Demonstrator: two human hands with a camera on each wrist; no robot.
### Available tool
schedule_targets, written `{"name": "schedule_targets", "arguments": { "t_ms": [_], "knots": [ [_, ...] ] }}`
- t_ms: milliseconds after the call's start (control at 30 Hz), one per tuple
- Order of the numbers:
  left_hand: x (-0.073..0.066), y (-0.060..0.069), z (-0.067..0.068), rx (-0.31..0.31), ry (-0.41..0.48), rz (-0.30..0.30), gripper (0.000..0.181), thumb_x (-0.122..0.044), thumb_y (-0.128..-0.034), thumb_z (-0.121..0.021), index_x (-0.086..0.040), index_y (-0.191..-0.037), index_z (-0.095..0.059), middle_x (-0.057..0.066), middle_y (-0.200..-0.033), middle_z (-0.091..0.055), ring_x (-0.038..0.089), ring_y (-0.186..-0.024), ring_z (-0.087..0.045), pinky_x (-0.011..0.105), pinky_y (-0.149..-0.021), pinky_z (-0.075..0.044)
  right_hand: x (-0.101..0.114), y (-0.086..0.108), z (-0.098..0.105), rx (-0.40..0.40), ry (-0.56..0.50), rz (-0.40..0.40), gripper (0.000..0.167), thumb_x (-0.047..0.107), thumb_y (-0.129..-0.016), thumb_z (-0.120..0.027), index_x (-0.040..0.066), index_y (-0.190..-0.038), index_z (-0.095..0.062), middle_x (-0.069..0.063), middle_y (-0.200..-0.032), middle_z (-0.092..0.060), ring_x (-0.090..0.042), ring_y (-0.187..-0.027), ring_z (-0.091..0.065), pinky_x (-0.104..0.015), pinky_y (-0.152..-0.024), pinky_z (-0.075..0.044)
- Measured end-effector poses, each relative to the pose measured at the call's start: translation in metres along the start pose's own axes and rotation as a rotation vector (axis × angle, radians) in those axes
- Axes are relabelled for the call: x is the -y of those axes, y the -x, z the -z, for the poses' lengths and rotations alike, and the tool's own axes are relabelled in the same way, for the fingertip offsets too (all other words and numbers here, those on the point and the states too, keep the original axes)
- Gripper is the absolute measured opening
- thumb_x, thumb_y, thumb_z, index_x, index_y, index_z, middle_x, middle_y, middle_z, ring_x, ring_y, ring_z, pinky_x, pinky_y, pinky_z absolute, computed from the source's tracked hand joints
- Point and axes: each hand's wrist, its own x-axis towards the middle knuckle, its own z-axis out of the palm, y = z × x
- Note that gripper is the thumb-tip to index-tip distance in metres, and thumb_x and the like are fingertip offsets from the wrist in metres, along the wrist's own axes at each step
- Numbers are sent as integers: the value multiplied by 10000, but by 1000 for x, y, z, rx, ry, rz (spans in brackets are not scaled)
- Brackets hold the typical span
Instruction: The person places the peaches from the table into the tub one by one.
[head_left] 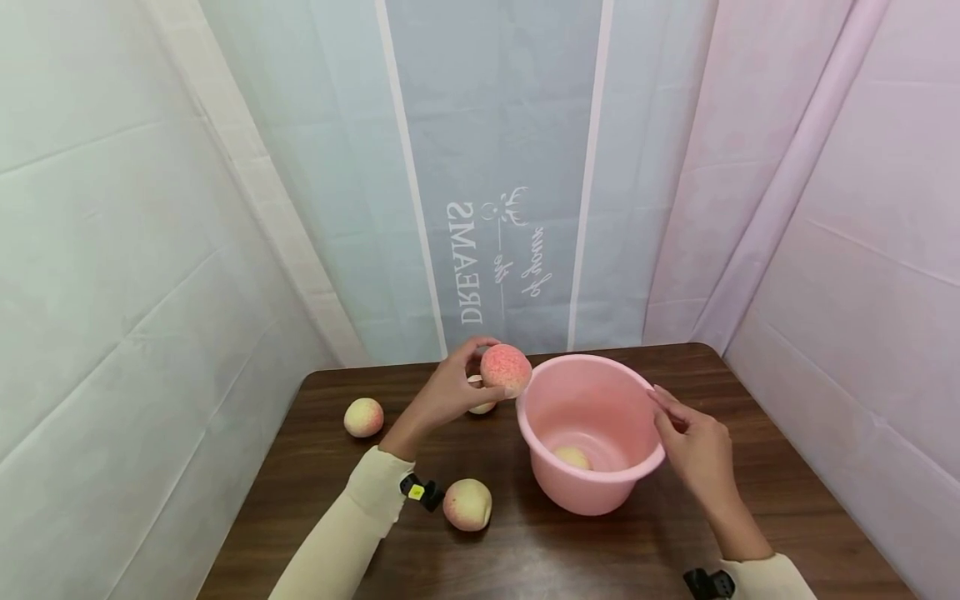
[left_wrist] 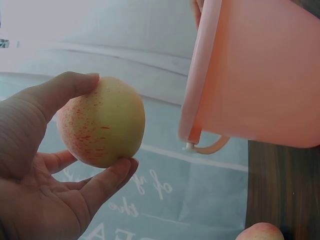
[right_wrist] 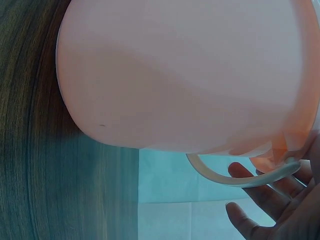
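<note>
My left hand (head_left: 448, 389) holds a peach (head_left: 506, 369) between thumb and fingers, just left of the rim of a pink bucket (head_left: 581, 493). The left wrist view shows this peach (left_wrist: 102, 122) as yellow with red speckles, apart from the bucket. My right hand (head_left: 696, 446) grips the bucket's right rim. Close to its fingers in the right wrist view hangs the bucket's pale handle (right_wrist: 235, 180). Inside the bucket lies another peach (head_left: 572, 457), partly hidden by the near wall.
On the dark wooden table (head_left: 315, 517) lie a peach (head_left: 363, 417) at the left, a peach (head_left: 467, 504) in front of the bucket's left side, and a peach (head_left: 482, 407) partly behind my left hand. Fabric curtains (head_left: 502, 125) surround the table's back and sides.
</note>
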Motion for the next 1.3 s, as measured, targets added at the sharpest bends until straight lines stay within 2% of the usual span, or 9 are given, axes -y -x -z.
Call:
{"name": "schedule_targets", "arguments": {
  "t_ms": [200,500,667,867,1000,1133,1300],
  "knots": [
    [-3,-3,-2,-10,10,8,686,-157,-806,-871,-194,-1395,-521,55,-1230,-610,217,-1089,-632,422,-940,-545,0,-3,0,8,-7,-7,257,78,-925,-697,80,-1174,-765,-50,-1204,-720,-326,-971,-718,-97,-681,-402],
    [-7,-10,-8,-19,48,8,695,-150,-805,-868,-169,-1403,-515,72,-1210,-619,216,-1051,-637,403,-910,-560,0,-7,2,10,-11,-20,258,83,-927,-697,85,-1176,-765,-48,-1206,-719,-339,-1003,-712,-108,-688,-399],
    [-8,-13,-13,-29,21,1,682,-159,-812,-856,-175,-1403,-518,83,-1143,-627,216,-1002,-636,442,-905,-553,0,-10,2,14,-4,-18,256,84,-926,-697,83,-1172,-767,-53,-1202,-719,-352,-984,-718,-168,-701,-418],
    [-9,-16,-19,-24,-19,-11,675,-176,-809,-864,-195,-1393,-524,46,-1140,-630,222,-982,-624,383,-838,-558,0,-13,3,11,-4,-16,253,79,-920,-696,82,-1162,-772,-54,-1192,-723,-350,-982,-716,-198,-704,-424],
    [-9,-18,-23,-9,-25,-26,672,-193,-803,-869,-194,-1385,-532,43,-1101,-621,234,-962,-615,341,-790,-547,0,-15,4,11,11,-15,252,86,-914,-702,100,-1154,-779,-27,-1185,-728,-272,-871,-727,-169,-658,-414],
    [-10,-19,-28,-2,0,-23,675,-195,-799,-874,-202,-1384,-537,53,-1074,-605,228,-955,-615,363,-808,-552,-2,-14,3,9,24,-17,251,92,-908,-709,110,-1147,-783,-11,-1177,-730,-169,-773,-691,-157,-631,-407],
    [-13,-18,-33,4,39,-21,680,-184,-794,-879,-206,-1382,-537,72,-1113,-598,239,-1000,-619,411,-862,-563,-3,-14,3,11,23,-18,251,95,-913,-704,100,-1153,-779,-24,-1180,-729,-201,-783,-698,-153,-627,-407]
  ]
}}
